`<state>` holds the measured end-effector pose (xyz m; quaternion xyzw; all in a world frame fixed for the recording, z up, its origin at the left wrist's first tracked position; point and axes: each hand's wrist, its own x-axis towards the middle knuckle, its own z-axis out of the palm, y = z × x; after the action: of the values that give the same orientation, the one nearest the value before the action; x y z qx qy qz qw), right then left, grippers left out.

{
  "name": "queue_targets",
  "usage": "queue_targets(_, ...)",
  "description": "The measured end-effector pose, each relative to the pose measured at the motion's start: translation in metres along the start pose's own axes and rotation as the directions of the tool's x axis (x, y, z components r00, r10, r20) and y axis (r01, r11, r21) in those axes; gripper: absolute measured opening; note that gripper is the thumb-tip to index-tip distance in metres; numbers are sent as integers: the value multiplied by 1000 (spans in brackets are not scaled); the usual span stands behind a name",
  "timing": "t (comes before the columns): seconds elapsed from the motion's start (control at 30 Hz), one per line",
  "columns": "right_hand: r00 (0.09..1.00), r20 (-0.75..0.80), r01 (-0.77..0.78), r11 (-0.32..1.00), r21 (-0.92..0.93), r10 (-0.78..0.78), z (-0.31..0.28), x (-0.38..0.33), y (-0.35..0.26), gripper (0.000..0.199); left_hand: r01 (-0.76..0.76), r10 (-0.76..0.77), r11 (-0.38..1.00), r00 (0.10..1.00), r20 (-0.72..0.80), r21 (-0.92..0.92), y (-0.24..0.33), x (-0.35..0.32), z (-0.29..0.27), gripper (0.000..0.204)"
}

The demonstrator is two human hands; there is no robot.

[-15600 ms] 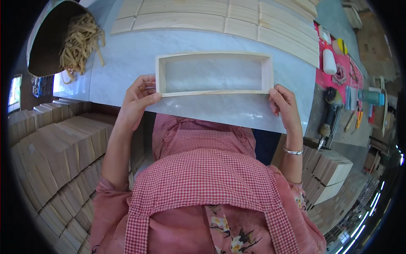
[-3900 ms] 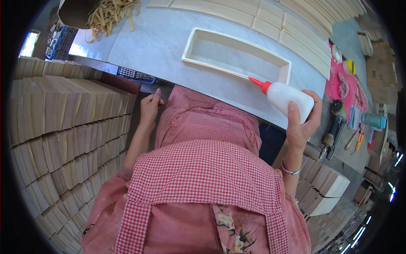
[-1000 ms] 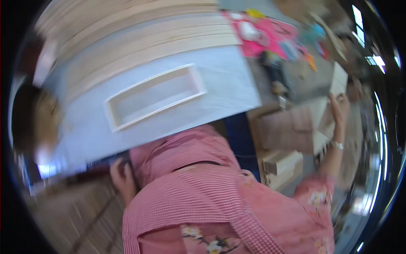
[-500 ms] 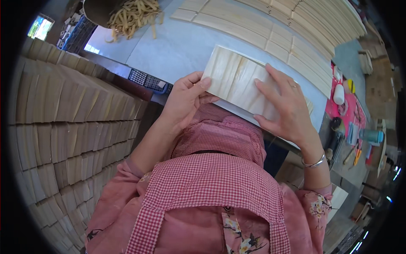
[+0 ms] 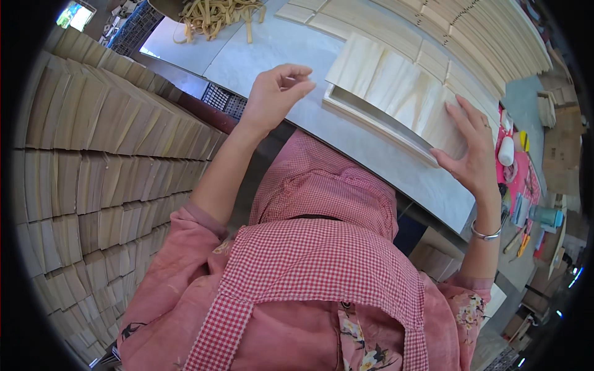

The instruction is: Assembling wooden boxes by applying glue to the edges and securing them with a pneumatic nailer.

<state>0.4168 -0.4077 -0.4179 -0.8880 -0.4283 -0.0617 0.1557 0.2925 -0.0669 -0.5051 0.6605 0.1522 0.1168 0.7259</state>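
A pale, streaked wooden panel [image 5: 390, 83] lies slanted over a shallow wooden frame or box [image 5: 371, 120] on the table. A dark gap shows between them along the near side. My right hand [image 5: 467, 145] grips the right end of the panel, thumb at the near corner and fingers over the far edge. To the left, my left hand [image 5: 275, 99] hangs above the table edge, apart from the wood. Its fingers are half bent, the thumb is apart from them, and nothing is in it.
Rows of thin wooden slats [image 5: 458, 31] cover the table's far side. A heap of yellowish strips [image 5: 216, 18] lies at the far left. Tall stacks of wooden boards [image 5: 105, 123] stand to my left. At right are a white bottle [image 5: 506, 150] and a teal container [image 5: 547, 215].
My left hand has let go of the panel's left end and drawn away. The panel now sits farther off and to the right, tilted, with the frame showing beneath it.
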Motion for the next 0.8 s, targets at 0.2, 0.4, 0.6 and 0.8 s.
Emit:
queue_targets(0.2, 996, 92, -7, 1000, 2, 7, 7, 6, -3, 76, -173, 179, 862, 983, 33, 477, -19, -4, 4, 27)
queue_targets(0.4, 990, 137, -16, 1000, 10, 14, 10, 6, 3, 73, -134, 131, 832, 990, 44, 538, -12, -2, 14, 21)
queue_targets(0.6, 981, 188, -52, 999, 10, 49, 19, 5, 11, 71, -201, 182, 665, 978, 105, 720, -6, 0, 16, 19)
queue_targets(0.8, 986, 167, -24, 1000, 13, 22, 35, 1, 23, 73, -282, 229, 418, 953, 200, 864, -3, 1, 17, 20)
